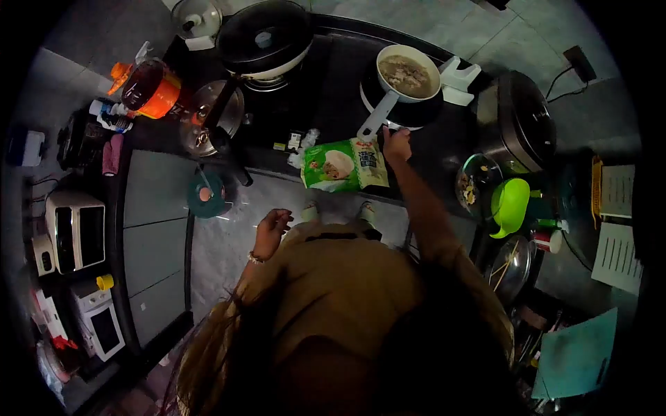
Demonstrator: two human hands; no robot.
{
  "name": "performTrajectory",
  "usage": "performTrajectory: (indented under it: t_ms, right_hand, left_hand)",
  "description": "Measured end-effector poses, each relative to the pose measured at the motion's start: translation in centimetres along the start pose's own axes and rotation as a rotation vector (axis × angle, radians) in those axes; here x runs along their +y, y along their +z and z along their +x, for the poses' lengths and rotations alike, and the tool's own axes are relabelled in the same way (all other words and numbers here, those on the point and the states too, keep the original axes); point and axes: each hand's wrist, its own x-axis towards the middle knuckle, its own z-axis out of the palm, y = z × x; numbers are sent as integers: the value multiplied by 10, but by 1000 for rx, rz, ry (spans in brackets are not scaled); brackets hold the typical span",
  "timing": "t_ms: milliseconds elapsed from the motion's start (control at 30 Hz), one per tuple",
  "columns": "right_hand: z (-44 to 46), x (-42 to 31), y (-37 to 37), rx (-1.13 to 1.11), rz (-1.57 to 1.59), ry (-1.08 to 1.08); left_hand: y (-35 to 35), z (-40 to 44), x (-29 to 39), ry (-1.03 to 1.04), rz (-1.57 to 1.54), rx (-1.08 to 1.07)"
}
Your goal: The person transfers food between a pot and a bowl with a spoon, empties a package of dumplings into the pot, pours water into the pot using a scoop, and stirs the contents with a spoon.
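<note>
My right hand [397, 144] reaches to the counter's front edge, fingers bent together against the front of a round cooker [415, 123]; what they pinch, if anything, is hidden. Just left of those fingers ends the pale handle [379, 116] of a white saucepan [436, 78]. The pan sits on the cooker with cloudy liquid and pale lumps [408, 75] inside. A green and white food bag [336, 166] lies beside this hand at the counter edge. My left hand [274, 232] hangs in the air before my body, fingers loosely curled apart and holding nothing.
A lidded wok [267, 48] stands on the left burner, near a steel lid [208, 114] and an orange pot [156, 93]. To the right are a large rice cooker [517, 121], a glass bowl [474, 177] and a green basket [510, 206]. A bin [207, 191] stands on the floor.
</note>
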Motion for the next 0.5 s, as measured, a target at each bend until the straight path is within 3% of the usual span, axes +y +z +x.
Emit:
performTrajectory:
  t_ms: [67,133,167,300,367,400,467,500]
  right_hand:
    - [6,2,12,2,65,86]
    - [9,6,25,48,169,15]
    - [19,22,53,176,247,-79]
    - [23,22,58,36,288,39]
    - [27,26,69,-180,936,119]
    - [26,24,65,-179,936,121]
    - [24,19,55,-434,1392,333]
    - [26,20,58,-433,1394,333]
  left_hand:
    - [-2,4,-2,-22,50,13]
    - [-4,5,-2,-25,28,12]
    - [-6,5,-3,-32,4,15]
    - [-10,6,-10,-44,-14,13]
    - [-11,7,-15,-56,-54,8]
    - [-11,7,-14,-56,-53,6]
    - [-10,9,-12,-46,-30,-12]
    - [-9,10,-7,-45,-28,-13]
